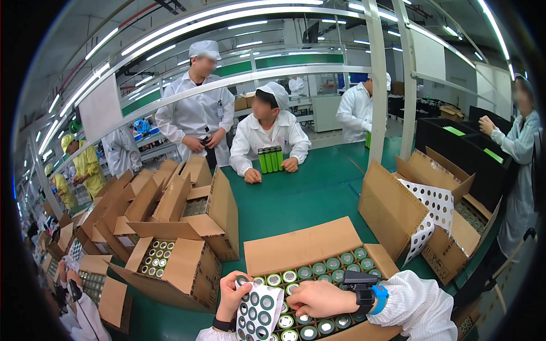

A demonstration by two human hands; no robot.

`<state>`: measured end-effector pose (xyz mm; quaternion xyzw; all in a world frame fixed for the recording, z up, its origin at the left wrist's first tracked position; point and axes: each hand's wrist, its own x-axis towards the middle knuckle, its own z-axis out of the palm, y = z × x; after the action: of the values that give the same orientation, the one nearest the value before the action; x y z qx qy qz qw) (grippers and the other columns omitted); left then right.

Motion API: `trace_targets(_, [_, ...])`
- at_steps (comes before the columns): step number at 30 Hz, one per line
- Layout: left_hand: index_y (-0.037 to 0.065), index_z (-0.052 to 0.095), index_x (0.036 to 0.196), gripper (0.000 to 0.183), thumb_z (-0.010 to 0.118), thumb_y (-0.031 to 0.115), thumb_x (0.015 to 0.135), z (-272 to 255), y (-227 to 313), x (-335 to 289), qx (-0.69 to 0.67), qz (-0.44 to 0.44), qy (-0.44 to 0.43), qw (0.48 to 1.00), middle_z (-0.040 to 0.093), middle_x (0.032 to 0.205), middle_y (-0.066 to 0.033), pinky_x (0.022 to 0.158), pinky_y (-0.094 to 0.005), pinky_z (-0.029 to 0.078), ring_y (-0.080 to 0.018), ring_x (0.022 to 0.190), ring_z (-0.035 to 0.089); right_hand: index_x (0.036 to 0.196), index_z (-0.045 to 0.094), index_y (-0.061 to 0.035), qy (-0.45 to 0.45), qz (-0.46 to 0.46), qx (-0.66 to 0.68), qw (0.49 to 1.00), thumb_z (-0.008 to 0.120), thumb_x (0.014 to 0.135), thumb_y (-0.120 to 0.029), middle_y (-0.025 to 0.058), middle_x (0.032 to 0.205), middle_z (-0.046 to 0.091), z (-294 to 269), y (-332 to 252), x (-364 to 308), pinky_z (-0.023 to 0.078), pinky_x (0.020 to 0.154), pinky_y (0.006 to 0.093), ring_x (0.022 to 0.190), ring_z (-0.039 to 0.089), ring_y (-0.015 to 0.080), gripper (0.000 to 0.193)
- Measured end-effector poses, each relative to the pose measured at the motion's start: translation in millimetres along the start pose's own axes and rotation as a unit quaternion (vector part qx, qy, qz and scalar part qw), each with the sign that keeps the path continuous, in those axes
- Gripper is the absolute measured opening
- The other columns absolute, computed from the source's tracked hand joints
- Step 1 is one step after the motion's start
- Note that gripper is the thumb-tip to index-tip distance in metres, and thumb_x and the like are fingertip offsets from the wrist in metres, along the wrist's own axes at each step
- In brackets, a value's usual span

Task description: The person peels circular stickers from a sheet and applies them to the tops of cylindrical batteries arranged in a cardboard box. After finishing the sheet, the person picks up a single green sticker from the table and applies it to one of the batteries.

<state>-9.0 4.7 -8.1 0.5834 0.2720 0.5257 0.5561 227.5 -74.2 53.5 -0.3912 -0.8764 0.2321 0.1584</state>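
Long white fluorescent ceiling tubes (187,25) arc across the top of the frame. A green-topped worktable (296,199) fills the centre, with white metal frame posts (376,79) rising at upper right. Black bins (460,142) line the right edge.

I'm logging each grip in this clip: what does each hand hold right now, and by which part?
The left hand pinches the white perforated sheet by its upper left edge. The right hand rests on the cells in the open carton, gripping nothing visible.

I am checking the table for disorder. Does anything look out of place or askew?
Yes. A white perforated paper sheet hangs crumpled over the edge of the open brown cardboard box on the right, rather than lying flat inside it.
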Motion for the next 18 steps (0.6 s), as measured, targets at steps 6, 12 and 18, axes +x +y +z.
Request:
trace_targets(6, [-0.001,0.055,0.089,0.019,0.063,0.012,0.078,1.6,14.3,-0.2,-0.056,-0.015,-0.027,0.998,0.063,0.085,-0.009,0.065,-0.0213,0.047,-0.0103,0.073,0.058,0.079,0.052,-0.0069,0.029,-0.067,-0.036,0.997,0.06,0.078,-0.015,0.0081,0.074,0.054,7.7,7.3,-2.2,0.044,0.062,0.0392,0.08,0.054,0.0266,0.011])
trace_targets(12, [0.002,0.052,0.085,0.017,0.065,0.011,0.078,-0.4,45.2,-17.1,-0.1,-0.082,-0.059,0.99,0.059,0.077,-0.0022,0.059,-0.0181,0.044,-0.0063,0.065,0.054,0.085,0.051,-0.0023,0.082,-0.009,0.149,0.985,0.053,0.084,-0.015,0.0118,0.076,0.055,-3.5,1.0,2.9,0.043,0.06,0.037,0.068,0.054,0.0283,0.013])
trace_targets(18, [0.001,0.061,0.091,0.029,0.07,0.024,0.076,46.8,66.6,-23.5,0.276,-0.057,-0.3,0.911,0.055,0.064,-0.0063,0.052,-0.0236,0.039,-0.0089,0.056,0.049,0.097,0.053,-0.0012,0.102,-0.059,0.296,0.948,0.052,0.088,-0.015,0.0059,0.073,0.055,4.3,-6.3,3.5,0.041,0.054,0.0275,0.058,0.051,0.0133,0.017])
